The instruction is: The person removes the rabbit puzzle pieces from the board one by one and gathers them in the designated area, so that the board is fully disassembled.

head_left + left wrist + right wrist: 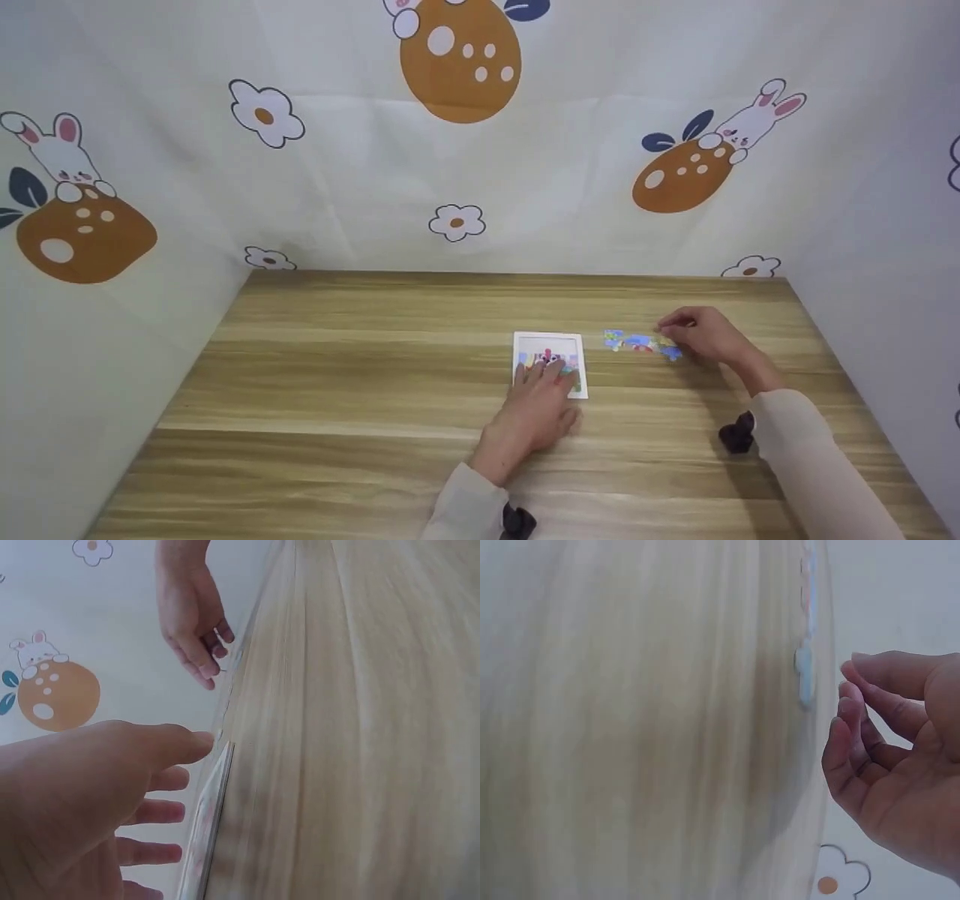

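A small puzzle board [548, 335] with a white border lies on the wooden table. Its upper part is bare, and a colorful cartoon picture shows below. My left hand [531, 411] rests over the lower part with fingers spread, covering some of the picture. To the right of the board lie several jigsaw pieces [640, 343], mostly blue. My right hand [711, 336] hovers at the right end of them. In the right wrist view its fingers [838, 754] are loosely bent, thumb near the index tip, with nothing seen between; a pale puzzle piece [805, 679] lies beside the fingertips.
Wood-grain table [322, 390] surface stretches left and in front of the board. A pale curtain [360, 187] printed with rabbits, oranges and flowers closes off the back and sides. Dark wrist devices [737, 433] sit at both cuffs.
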`<state>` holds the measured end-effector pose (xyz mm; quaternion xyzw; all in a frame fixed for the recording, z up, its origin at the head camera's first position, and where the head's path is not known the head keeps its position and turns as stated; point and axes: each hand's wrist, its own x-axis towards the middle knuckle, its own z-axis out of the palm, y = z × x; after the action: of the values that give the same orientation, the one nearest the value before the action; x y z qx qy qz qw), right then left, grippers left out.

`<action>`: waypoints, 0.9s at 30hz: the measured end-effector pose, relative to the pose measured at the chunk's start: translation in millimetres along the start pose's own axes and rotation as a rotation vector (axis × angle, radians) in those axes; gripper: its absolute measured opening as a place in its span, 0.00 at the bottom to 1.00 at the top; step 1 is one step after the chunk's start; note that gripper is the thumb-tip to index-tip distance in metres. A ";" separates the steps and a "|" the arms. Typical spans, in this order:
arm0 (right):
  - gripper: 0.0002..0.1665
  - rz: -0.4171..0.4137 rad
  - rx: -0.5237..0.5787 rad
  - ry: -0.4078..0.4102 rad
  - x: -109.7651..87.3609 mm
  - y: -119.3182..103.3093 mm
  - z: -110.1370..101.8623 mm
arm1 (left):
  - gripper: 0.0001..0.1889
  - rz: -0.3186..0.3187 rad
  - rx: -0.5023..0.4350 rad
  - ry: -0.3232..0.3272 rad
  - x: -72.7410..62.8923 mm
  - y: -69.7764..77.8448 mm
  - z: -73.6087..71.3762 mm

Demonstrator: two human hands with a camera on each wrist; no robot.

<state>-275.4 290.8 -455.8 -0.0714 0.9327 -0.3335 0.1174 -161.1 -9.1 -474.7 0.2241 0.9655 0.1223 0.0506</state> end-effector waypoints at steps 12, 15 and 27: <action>0.16 -0.079 0.052 -0.024 7.3 -43.7 19.2 | 0.25 -0.030 0.178 0.072 -12.9 5.8 5.8; 0.15 -0.093 0.061 -0.036 10.7 -56.2 28.1 | 0.26 -0.044 0.191 0.063 -13.0 6.5 6.3; 0.10 -0.200 0.049 -0.062 22.1 -90.5 76.8 | 0.30 -0.072 0.167 0.009 -12.2 7.6 7.1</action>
<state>-271.1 170.2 -459.3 -0.1717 0.9083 -0.3640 0.1139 -145.9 -6.3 -479.1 0.1919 0.9801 0.0406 0.0319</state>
